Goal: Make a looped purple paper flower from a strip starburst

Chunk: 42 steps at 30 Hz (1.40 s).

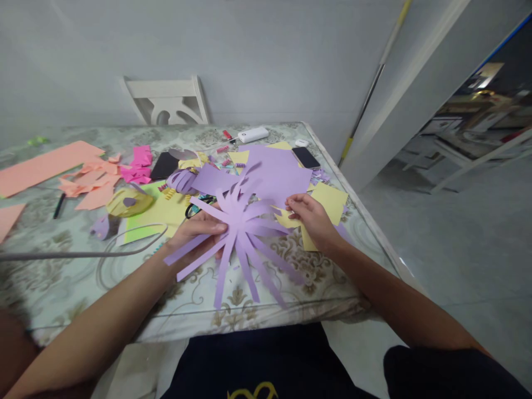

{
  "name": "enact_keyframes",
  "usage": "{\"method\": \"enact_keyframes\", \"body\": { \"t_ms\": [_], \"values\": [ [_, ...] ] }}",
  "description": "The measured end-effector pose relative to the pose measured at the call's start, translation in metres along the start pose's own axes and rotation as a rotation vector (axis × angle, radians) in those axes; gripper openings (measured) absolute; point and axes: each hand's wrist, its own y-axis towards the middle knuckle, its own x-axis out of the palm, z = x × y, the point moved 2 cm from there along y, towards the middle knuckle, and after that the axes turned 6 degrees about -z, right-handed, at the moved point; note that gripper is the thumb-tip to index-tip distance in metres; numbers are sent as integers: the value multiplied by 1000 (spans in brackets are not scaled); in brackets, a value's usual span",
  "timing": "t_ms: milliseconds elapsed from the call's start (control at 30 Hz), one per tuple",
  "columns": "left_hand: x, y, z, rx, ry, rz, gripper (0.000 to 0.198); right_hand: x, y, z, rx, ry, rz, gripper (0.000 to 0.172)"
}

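Note:
A purple paper piece cut into many strips that fan out from its middle (238,217) is held up over the table's near side. My left hand (203,228) grips it at the left of its centre, thumb on top and fingers underneath. To the right, my right hand (308,216) is closed, thumb and fingertips together by the end of one strip. Whether that strip is between the fingertips cannot be made out. Behind the strips lies a larger purple sheet (280,174). Yellow paper (330,200) is under and beside my right hand.
Orange paper (50,163), pink scraps (137,166), a rounded yellow paper piece (129,202) and a black pen (59,206) lie on the left. A grey cable (83,255) crosses there. A phone (306,157) and a white power bank (253,134) are farther back.

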Motion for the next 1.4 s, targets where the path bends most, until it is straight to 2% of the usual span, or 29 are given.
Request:
{"method": "enact_keyframes", "body": {
  "t_ms": [67,167,233,333,433,533,600,700,800,933,1033,1100,1200,1333,1400],
  "values": [
    [3,6,-4,-121,104,-34,34,0,-1,-1,-4,-11,27,29],
    [5,16,-14,-272,298,-172,26,-3,1,-1,-20,-19,91,28],
    [2,20,-21,-324,398,-251,22,-4,4,1,-24,-25,108,28],
    [-7,22,-28,-319,515,-244,25,-7,7,4,-32,-65,80,30],
    [-14,23,-29,-251,612,-178,28,-14,11,3,-88,-227,41,28],
    [-15,24,-26,-202,698,-91,29,-24,13,-1,-195,-565,-21,29],
    [-14,24,-22,-190,742,-45,33,-30,14,-3,-251,-803,-84,43],
    [-15,22,-13,-161,802,50,43,-34,14,-1,-183,-1034,-198,68],
    [-25,19,1,-70,952,277,47,-33,15,3,-120,-1119,-257,75],
    [-43,14,20,55,1191,590,43,-33,18,6,-160,-1126,-226,63],
    [-53,13,27,44,1384,722,34,-36,21,7,-168,-1131,-186,54],
    [-58,14,27,0,1533,719,30,-37,21,7,-167,-1141,-176,53],
    [-63,16,22,-79,1681,654,30,-40,21,6,-152,-1165,-181,54],
    [-67,19,17,-148,1736,588,32,-41,22,5,-171,-1158,-188,48],
    [-67,19,17,-169,1746,572,32,-40,22,3,-226,-1109,-131,45]
  ]
}}
